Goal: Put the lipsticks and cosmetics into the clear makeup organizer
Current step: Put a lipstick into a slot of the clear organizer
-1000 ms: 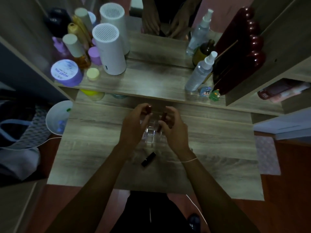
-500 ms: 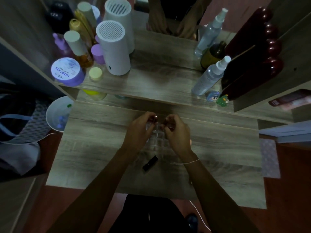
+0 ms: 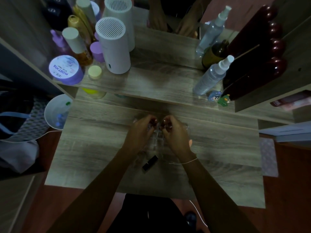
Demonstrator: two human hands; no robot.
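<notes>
While a purple jar (image 3: pixel 66 69) and a white cylinder (image 3: pixel 113 46) stand on the shelf at the upper left of the frame, the left hand (image 3: pixel 140 132) is curled at frame centre, fingertips pinching a small dark red lipstick (image 3: pixel 152 121). Between the hands sits the clear organizer (image 3: pixel 157 140), mostly hidden. Below it a black lipstick (image 3: pixel 150 162) lies on the table (image 3: pixel 94 145). Just right, the right hand (image 3: pixel 175 132) pinches another red one (image 3: pixel 164 122).

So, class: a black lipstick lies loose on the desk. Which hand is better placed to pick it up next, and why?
Probably the left. The black lipstick lies just below the left hand, beside that wrist. The right hand sits further across. Both hands appear busy with small dark-red items over the clear organizer.
</notes>
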